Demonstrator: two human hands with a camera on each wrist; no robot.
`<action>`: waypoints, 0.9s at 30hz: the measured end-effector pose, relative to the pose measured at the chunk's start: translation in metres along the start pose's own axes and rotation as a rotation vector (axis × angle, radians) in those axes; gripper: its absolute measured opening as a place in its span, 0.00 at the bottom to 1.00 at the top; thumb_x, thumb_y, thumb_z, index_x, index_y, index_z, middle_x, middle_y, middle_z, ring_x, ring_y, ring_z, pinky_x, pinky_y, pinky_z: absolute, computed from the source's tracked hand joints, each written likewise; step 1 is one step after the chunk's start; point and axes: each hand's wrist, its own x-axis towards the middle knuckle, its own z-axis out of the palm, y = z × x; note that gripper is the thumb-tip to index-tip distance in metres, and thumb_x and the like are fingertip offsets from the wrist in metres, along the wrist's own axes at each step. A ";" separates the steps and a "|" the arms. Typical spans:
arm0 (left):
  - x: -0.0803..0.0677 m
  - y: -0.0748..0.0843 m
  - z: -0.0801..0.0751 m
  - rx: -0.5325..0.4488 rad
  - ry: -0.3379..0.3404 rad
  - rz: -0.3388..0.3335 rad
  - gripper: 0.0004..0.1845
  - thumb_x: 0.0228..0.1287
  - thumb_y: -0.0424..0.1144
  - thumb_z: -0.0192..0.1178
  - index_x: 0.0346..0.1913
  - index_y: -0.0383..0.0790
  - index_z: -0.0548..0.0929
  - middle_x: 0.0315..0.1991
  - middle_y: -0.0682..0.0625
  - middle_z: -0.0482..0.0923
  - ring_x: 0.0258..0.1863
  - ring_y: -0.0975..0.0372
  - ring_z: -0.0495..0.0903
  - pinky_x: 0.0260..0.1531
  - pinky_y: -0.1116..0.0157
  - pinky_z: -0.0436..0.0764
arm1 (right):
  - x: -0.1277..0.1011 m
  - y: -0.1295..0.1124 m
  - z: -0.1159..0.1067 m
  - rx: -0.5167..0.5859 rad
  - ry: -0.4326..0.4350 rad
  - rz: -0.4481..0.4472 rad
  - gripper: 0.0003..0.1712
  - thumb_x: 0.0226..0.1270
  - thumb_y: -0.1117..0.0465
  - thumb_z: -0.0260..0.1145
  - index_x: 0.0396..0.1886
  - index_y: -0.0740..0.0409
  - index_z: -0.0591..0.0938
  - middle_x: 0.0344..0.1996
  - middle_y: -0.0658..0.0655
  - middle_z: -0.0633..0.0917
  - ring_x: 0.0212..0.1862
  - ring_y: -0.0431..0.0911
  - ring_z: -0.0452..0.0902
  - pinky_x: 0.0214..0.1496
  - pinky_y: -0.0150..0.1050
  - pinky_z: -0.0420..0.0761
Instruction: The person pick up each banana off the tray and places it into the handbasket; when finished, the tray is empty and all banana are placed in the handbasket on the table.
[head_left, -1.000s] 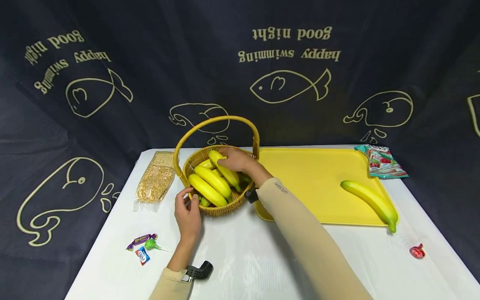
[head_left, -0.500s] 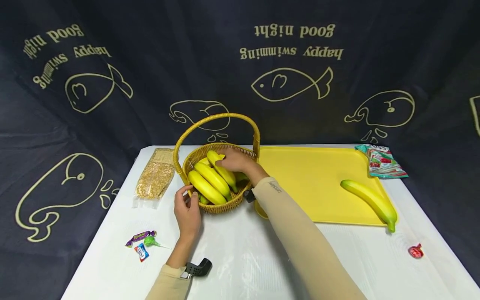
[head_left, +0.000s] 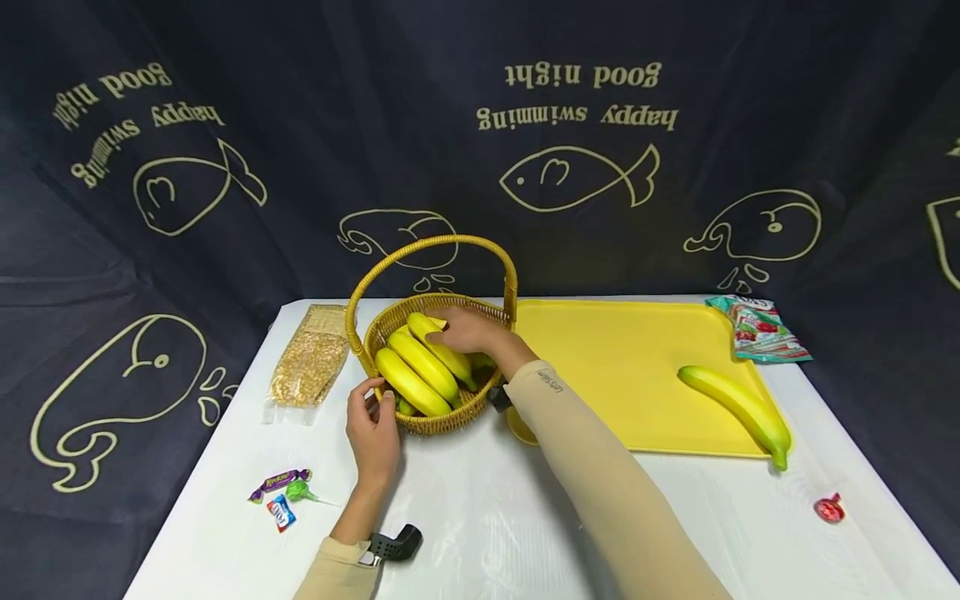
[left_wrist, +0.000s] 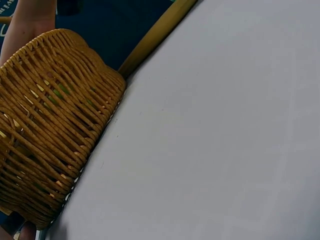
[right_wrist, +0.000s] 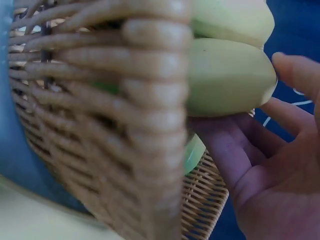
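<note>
Wicker basket (head_left: pixel 431 417) standing on the white tabletop (head_left: pixel 487 508), at its far left-middle part, just beside the left edge of the yellow tray (head_left: pixel 622 367), the two nearly touching. Several bananas (head_left: pixel 408 382) lying inside, under the arched handle (head_left: pixel 431 246).

Right hand (head_left: pixel 465 331) reaching in over the basket's far right rim, fingers (right_wrist: pixel 235 165) curled around one banana (head_left: pixel 442 350) of the bunch; in the right wrist view the palm sits under the green-yellow fruit with the thumb at its end. Left hand (head_left: pixel 375 429) set against the basket's near left wall, fingers bent around the rim, thumb up by it.

Open room: broad bare tabletop in front of the basket and between the arms; most of the tray bare, with a single banana (head_left: pixel 738 404) lying near its right edge. Dark cloth close behind the tabletop's far edge.

Writing: "happy swimming" and "good night" printed upside down on the cloth, among fish and whale outlines. Small lettering on the right sleeve, too small to read. Candy wrappers (head_left: pixel 279 496) near the left edge with print not legible. Packet of grains (head_left: pixel 309 365) left of the basket; printed snack bag (head_left: pixel 757 329) at the far right corner; red sweet (head_left: pixel 828 508) near the right edge.

Hidden: lower bananas behind the weave; left wrist view showing only basket wall and tabletop; right wrist view blurred by the near rim.
</note>
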 end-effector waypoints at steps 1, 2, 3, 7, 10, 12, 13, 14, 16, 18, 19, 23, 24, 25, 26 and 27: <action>0.000 0.000 0.000 -0.003 0.000 0.000 0.13 0.67 0.28 0.53 0.53 0.27 0.76 0.54 0.35 0.73 0.48 0.46 0.75 0.45 0.51 0.73 | 0.000 0.001 -0.001 -0.001 -0.001 -0.003 0.35 0.71 0.43 0.55 0.74 0.45 0.62 0.70 0.49 0.65 0.70 0.49 0.57 0.68 0.48 0.59; -0.001 0.000 0.000 -0.005 -0.001 -0.001 0.13 0.67 0.28 0.53 0.53 0.27 0.76 0.54 0.35 0.73 0.48 0.46 0.75 0.45 0.51 0.73 | -0.001 0.002 -0.001 0.005 -0.003 -0.004 0.35 0.72 0.43 0.54 0.74 0.45 0.61 0.70 0.49 0.65 0.70 0.48 0.57 0.68 0.48 0.59; -0.001 0.000 0.000 -0.008 -0.001 -0.001 0.13 0.67 0.28 0.53 0.53 0.27 0.76 0.54 0.35 0.73 0.48 0.45 0.75 0.45 0.50 0.73 | -0.002 0.003 -0.002 0.011 0.000 -0.008 0.35 0.72 0.42 0.54 0.74 0.45 0.62 0.70 0.49 0.65 0.70 0.48 0.58 0.67 0.47 0.60; 0.000 -0.001 0.001 -0.011 -0.002 0.000 0.13 0.67 0.28 0.53 0.53 0.28 0.76 0.54 0.35 0.73 0.48 0.46 0.75 0.46 0.50 0.73 | -0.006 0.008 -0.005 0.049 0.040 -0.047 0.32 0.73 0.45 0.53 0.73 0.48 0.64 0.67 0.51 0.69 0.62 0.47 0.69 0.61 0.44 0.69; 0.000 -0.002 0.000 -0.008 0.002 -0.001 0.14 0.67 0.28 0.53 0.53 0.28 0.76 0.54 0.36 0.73 0.48 0.46 0.76 0.46 0.50 0.73 | -0.013 0.010 -0.009 0.070 0.078 -0.084 0.31 0.73 0.49 0.55 0.73 0.50 0.65 0.63 0.54 0.74 0.49 0.46 0.77 0.47 0.41 0.76; 0.000 -0.002 0.000 -0.005 0.004 -0.003 0.14 0.67 0.28 0.53 0.53 0.28 0.76 0.54 0.36 0.73 0.48 0.46 0.76 0.46 0.50 0.73 | -0.019 0.013 -0.012 0.078 0.100 -0.097 0.30 0.73 0.52 0.56 0.72 0.50 0.65 0.58 0.56 0.78 0.39 0.45 0.77 0.38 0.40 0.76; 0.000 -0.002 0.000 -0.005 0.004 -0.005 0.14 0.67 0.28 0.53 0.53 0.28 0.76 0.54 0.36 0.73 0.48 0.46 0.76 0.46 0.50 0.73 | -0.022 0.016 -0.013 0.076 0.112 -0.106 0.30 0.72 0.53 0.55 0.72 0.50 0.65 0.55 0.56 0.79 0.34 0.46 0.76 0.35 0.40 0.75; 0.000 -0.002 0.000 -0.003 0.005 -0.007 0.14 0.67 0.28 0.53 0.53 0.28 0.76 0.54 0.36 0.73 0.48 0.46 0.76 0.46 0.51 0.73 | -0.026 0.019 -0.015 0.070 0.127 -0.121 0.30 0.72 0.54 0.55 0.72 0.50 0.66 0.54 0.56 0.80 0.32 0.45 0.76 0.34 0.40 0.75; 0.000 -0.002 0.000 -0.003 0.003 -0.011 0.14 0.67 0.28 0.53 0.53 0.28 0.76 0.54 0.36 0.73 0.48 0.46 0.76 0.46 0.51 0.73 | -0.035 0.025 -0.018 0.064 0.153 -0.142 0.29 0.72 0.54 0.55 0.71 0.51 0.67 0.50 0.55 0.81 0.32 0.44 0.76 0.35 0.40 0.74; 0.000 -0.001 0.000 0.000 0.002 -0.011 0.13 0.67 0.28 0.53 0.53 0.28 0.76 0.54 0.36 0.73 0.48 0.46 0.75 0.46 0.51 0.73 | -0.046 0.033 -0.021 0.061 0.179 -0.158 0.28 0.72 0.54 0.55 0.70 0.51 0.68 0.49 0.53 0.82 0.35 0.43 0.77 0.37 0.40 0.76; 0.000 -0.001 0.000 -0.001 0.003 -0.011 0.14 0.67 0.28 0.53 0.53 0.28 0.76 0.54 0.36 0.73 0.48 0.46 0.75 0.46 0.51 0.73 | -0.052 0.037 -0.023 0.059 0.193 -0.159 0.27 0.73 0.53 0.55 0.70 0.50 0.69 0.48 0.52 0.82 0.38 0.42 0.77 0.39 0.40 0.76; -0.001 0.001 0.000 0.011 0.007 -0.011 0.13 0.67 0.28 0.52 0.53 0.29 0.76 0.53 0.36 0.73 0.48 0.46 0.75 0.46 0.52 0.73 | -0.080 0.054 -0.032 0.056 0.238 -0.141 0.25 0.72 0.52 0.57 0.67 0.49 0.71 0.46 0.50 0.81 0.45 0.42 0.77 0.44 0.41 0.77; -0.001 0.001 0.000 0.011 0.009 -0.012 0.13 0.67 0.28 0.52 0.53 0.29 0.76 0.54 0.36 0.73 0.48 0.46 0.75 0.46 0.52 0.73 | -0.088 0.059 -0.034 0.051 0.250 -0.137 0.25 0.72 0.52 0.57 0.66 0.49 0.73 0.45 0.50 0.82 0.45 0.43 0.77 0.44 0.42 0.77; -0.001 0.001 0.000 0.011 0.011 -0.014 0.13 0.67 0.28 0.52 0.53 0.29 0.76 0.53 0.36 0.73 0.48 0.46 0.75 0.46 0.53 0.73 | -0.095 0.064 -0.036 0.043 0.262 -0.134 0.24 0.72 0.53 0.58 0.65 0.49 0.74 0.45 0.50 0.82 0.45 0.43 0.77 0.45 0.42 0.77; -0.001 0.001 0.000 0.013 0.012 -0.016 0.13 0.67 0.28 0.52 0.53 0.29 0.76 0.53 0.36 0.73 0.48 0.46 0.75 0.46 0.54 0.73 | -0.103 0.069 -0.038 0.038 0.272 -0.132 0.23 0.71 0.53 0.58 0.65 0.50 0.74 0.45 0.50 0.82 0.45 0.43 0.77 0.45 0.43 0.77; -0.001 0.001 0.001 0.009 0.011 -0.017 0.13 0.67 0.28 0.53 0.53 0.29 0.76 0.53 0.36 0.73 0.48 0.46 0.75 0.45 0.55 0.73 | -0.111 0.075 -0.040 0.033 0.283 -0.131 0.23 0.71 0.54 0.59 0.64 0.50 0.75 0.45 0.51 0.82 0.45 0.44 0.77 0.46 0.43 0.77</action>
